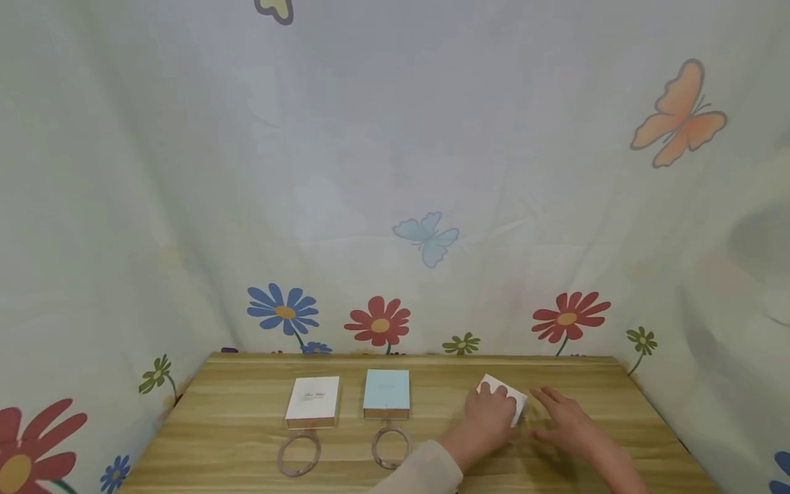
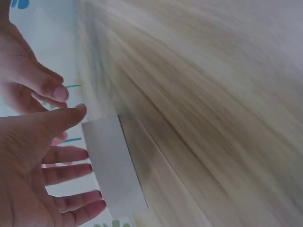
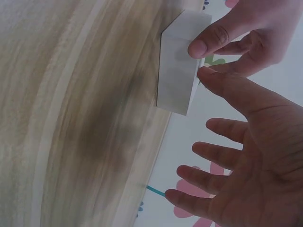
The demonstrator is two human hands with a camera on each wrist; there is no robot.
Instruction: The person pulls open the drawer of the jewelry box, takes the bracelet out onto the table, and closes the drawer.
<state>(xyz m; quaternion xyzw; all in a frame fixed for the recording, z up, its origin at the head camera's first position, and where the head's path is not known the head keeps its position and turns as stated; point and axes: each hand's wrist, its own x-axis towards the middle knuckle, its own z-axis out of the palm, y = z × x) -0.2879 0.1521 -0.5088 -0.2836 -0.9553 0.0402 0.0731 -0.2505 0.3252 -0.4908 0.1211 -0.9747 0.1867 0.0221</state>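
A small white box (image 1: 517,398) lies slanted on the right part of the table. My left hand (image 1: 490,415) is over it, with its fingertips resting on the top near the edge in the left wrist view. Its thumb lies beside one end of the box, apart from the fingers. Just right of the box, my right hand (image 1: 570,422) holds nothing, its fingers spread. In the right wrist view, the right thumb (image 3: 215,78) comes close to the box and the left thumb (image 3: 201,46); whether it touches I cannot tell.
On the wooden table (image 1: 234,412), a white box (image 1: 313,401) and a light blue box (image 1: 386,392) stand to the left. A ring (image 1: 299,471) lies before the white one, another ring (image 1: 375,446) before the blue one. A flowered curtain (image 1: 345,261) hangs behind.
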